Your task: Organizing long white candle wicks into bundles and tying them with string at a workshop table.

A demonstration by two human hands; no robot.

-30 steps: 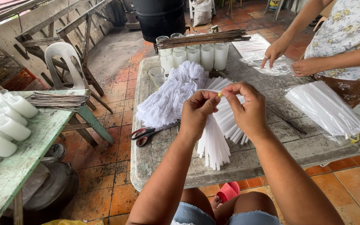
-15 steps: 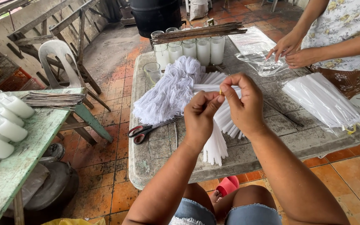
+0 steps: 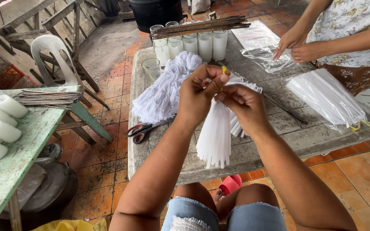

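**Both hands pinched at the top of a white wick bundle over the stone table**

Biggest first: the grey stone table [image 3: 287, 141] fills the middle of the view, w/ a green wooden bench [image 3: 9, 171] off to your left. On the bench lie white candles [image 3: 1, 128] on their sides and a flat stack of thin sticks [image 3: 48, 97]. A white plastic chair [image 3: 52, 55] stands behind it.

Containers: a row of glass jars [image 3: 198, 45] at the table's far edge, filled w/ white wax nearly to the rim; a bundle of dark sticks [image 3: 202, 26] rests across their tops. One empty glass [image 3: 151, 68] stands apart, nearer you, just beside the heap of white string [image 3: 163, 94]. At right, a clear plastic bag [image 3: 328, 100] packed w/ white strips lies on the table, its end tied in yellow. A co-worker's hands [image 3: 298, 45] press on another clear bag [image 3: 264, 55], far right; contents unclear from here.

Your thing: the bundle of white wicks [image 3: 217, 132] hangs straight down from your fingers, lower ends fanning out just above the table edge, more wicks lying behind it. Your left hand [image 3: 200, 96] is clenched round the top, thumb and forefinger nipping a small yellow band [image 3: 224, 69]. Your right hand [image 3: 245, 107] pinches the same spot from the other side, fingertips touching the left's. Red-handled scissors [image 3: 144, 128] lie on the table left of the bundle, near the string.
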